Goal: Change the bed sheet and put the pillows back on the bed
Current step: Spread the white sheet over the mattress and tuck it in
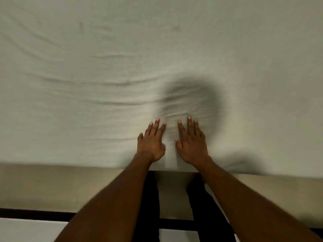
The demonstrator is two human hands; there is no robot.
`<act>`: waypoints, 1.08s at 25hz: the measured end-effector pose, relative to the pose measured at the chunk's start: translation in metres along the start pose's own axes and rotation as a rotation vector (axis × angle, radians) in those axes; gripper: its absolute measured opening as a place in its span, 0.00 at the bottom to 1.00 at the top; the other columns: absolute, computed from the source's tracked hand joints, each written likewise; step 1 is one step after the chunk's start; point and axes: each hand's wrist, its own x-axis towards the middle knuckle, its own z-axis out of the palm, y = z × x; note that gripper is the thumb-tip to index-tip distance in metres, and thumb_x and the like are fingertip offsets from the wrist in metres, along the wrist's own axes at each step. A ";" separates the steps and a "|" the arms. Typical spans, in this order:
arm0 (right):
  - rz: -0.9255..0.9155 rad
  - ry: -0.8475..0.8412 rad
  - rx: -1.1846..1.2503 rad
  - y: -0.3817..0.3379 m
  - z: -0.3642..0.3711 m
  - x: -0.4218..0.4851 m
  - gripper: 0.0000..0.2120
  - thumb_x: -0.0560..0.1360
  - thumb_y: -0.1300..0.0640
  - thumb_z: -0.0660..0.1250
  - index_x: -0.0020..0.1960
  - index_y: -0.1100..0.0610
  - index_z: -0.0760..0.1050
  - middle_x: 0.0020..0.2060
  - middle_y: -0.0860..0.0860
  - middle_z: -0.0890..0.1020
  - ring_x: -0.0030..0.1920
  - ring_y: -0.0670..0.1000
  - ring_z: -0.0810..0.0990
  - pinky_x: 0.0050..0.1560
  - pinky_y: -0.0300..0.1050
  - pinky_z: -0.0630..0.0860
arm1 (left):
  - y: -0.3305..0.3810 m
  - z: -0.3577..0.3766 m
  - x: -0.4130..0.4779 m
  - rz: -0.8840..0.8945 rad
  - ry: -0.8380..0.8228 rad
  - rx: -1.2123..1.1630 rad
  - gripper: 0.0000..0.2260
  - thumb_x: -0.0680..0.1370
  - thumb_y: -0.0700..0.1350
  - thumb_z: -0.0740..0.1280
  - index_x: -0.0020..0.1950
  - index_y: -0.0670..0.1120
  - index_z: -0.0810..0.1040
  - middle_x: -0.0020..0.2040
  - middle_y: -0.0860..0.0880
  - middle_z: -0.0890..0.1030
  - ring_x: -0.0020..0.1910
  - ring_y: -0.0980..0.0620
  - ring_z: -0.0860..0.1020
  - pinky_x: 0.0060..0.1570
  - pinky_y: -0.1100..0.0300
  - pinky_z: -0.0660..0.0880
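White floor (26, 230), black strip (35, 213), dark trousers (150, 198)

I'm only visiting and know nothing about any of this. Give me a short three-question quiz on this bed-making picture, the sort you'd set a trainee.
1. True or false: the left hand and the right hand both lie flat, fingers straight, on the pale off-white fabric bed sheet.
2. Multiple choice: the pillows are A) on the sheet, B) under the hands, C) not in view.
3. Fill in: to the left of the hands, the sheet is crossed by long ____.

Key: 1 true; 2 C; 3 creases.
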 end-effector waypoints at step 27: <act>-0.213 0.190 -0.105 -0.001 -0.355 -0.214 0.31 0.85 0.39 0.48 0.84 0.52 0.54 0.84 0.56 0.55 0.84 0.59 0.46 0.82 0.57 0.50 | 0.107 -0.225 -0.305 -0.257 0.492 -0.212 0.30 0.84 0.56 0.60 0.83 0.47 0.58 0.85 0.46 0.52 0.84 0.46 0.51 0.78 0.38 0.55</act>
